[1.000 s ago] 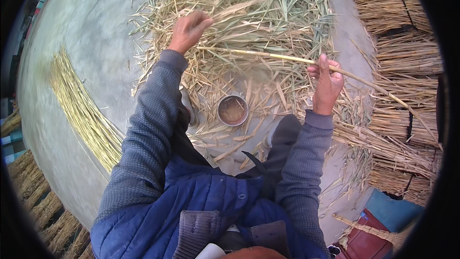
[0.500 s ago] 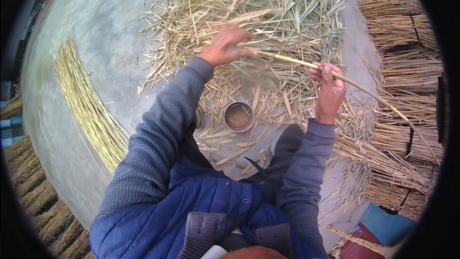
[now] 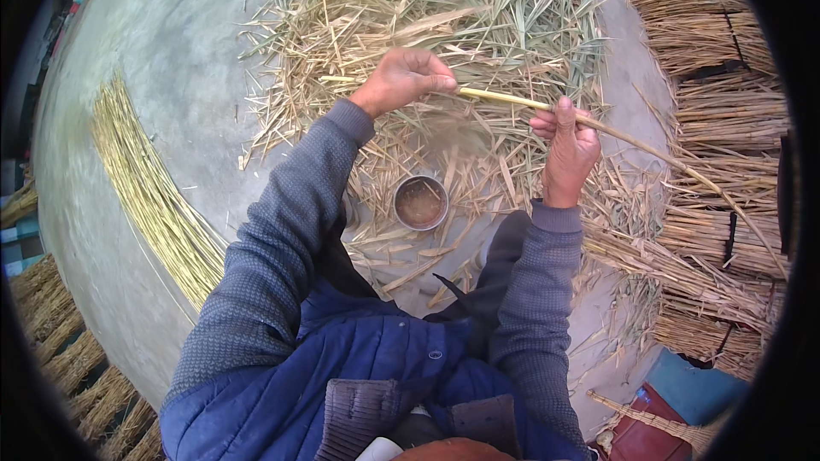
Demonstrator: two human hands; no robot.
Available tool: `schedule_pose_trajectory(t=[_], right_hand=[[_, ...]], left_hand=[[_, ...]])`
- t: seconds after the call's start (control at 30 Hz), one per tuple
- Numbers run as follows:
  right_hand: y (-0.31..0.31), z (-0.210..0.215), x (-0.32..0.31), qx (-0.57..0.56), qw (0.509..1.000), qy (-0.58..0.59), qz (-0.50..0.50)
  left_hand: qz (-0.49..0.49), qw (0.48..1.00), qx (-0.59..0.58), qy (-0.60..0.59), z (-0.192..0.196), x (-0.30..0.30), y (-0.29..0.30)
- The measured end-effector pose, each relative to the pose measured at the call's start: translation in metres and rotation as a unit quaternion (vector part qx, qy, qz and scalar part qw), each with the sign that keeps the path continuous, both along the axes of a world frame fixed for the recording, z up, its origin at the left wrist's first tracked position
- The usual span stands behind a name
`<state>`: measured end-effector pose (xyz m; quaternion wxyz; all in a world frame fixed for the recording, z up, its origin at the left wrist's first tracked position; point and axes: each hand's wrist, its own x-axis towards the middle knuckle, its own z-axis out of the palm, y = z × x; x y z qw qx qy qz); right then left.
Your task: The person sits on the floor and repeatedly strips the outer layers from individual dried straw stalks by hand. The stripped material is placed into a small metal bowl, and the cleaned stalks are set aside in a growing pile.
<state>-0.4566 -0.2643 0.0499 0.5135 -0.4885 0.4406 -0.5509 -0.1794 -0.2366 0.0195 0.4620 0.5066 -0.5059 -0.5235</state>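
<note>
A long, thin reed stalk (image 3: 504,97) stretches across in front of me, yellow-green near the left and tan toward its far right end. My left hand (image 3: 407,79) pinches it between thumb and fingers. Left of that hand, a short yellow-green length pokes out, in line with the stalk. My right hand (image 3: 567,152) grips the stalk farther right, thumb up along it and fingers curled beneath. Below and between both hands, a round metal bowl (image 3: 421,202) with brownish contents sits on the floor. Loose dry leaf husks (image 3: 478,43) lie heaped beneath and beyond the hands.
On the left, a sheaf of yellow-green stalks (image 3: 154,188) lies on the concrete floor (image 3: 201,77). Tied bundles of tan stalks (image 3: 726,115) are stacked along the right. More bundles (image 3: 81,367) lie at lower left. A dark red object (image 3: 653,427) and a blue one (image 3: 696,384) are at lower right.
My left fingers, spread apart before, have closed on the stalk, and a yellow-green length now shows left of that hand. My right hand has shifted slightly left and up.
</note>
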Motion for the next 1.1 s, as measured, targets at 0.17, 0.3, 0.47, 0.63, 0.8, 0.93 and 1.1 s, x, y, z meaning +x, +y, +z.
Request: schedule_pose_trajectory(t=[0.17, 0.3, 0.47, 0.63, 0.8, 0.93, 1.1], right_hand=[[0.005, -0.003, 0.005, 0.017, 1.000, 0.003, 0.020], [0.012, -0.012, 0.024, 0.023, 0.997, -0.006, 0.070], [0.012, -0.008, 0.019, -0.009, 0.993, 0.004, 0.114], [-0.004, 0.018, -0.035, -0.047, 0.998, -0.027, 0.037], [0.003, 0.014, -0.027, -0.048, 0.998, 0.005, 0.044], [0.008, 0.008, -0.007, -0.073, 0.995, -0.006, 0.069], [0.007, 0.013, -0.003, -0.036, 0.999, 0.008, 0.036]], left_hand=[[0.193, 0.979, -0.044, 0.043, 0.014, 0.010, -0.010], [0.027, 0.941, -0.280, -0.190, 0.004, -0.035, 0.000], [0.002, 0.916, -0.238, -0.321, -0.001, -0.028, 0.001], [-0.035, 0.939, -0.029, -0.340, -0.003, 0.038, 0.003], [0.004, 0.894, -0.191, -0.406, 0.000, 0.017, 0.007], [0.001, 0.887, -0.300, -0.351, 0.001, -0.030, 0.007], [0.054, 0.921, -0.263, -0.283, 0.008, -0.029, 0.009]])
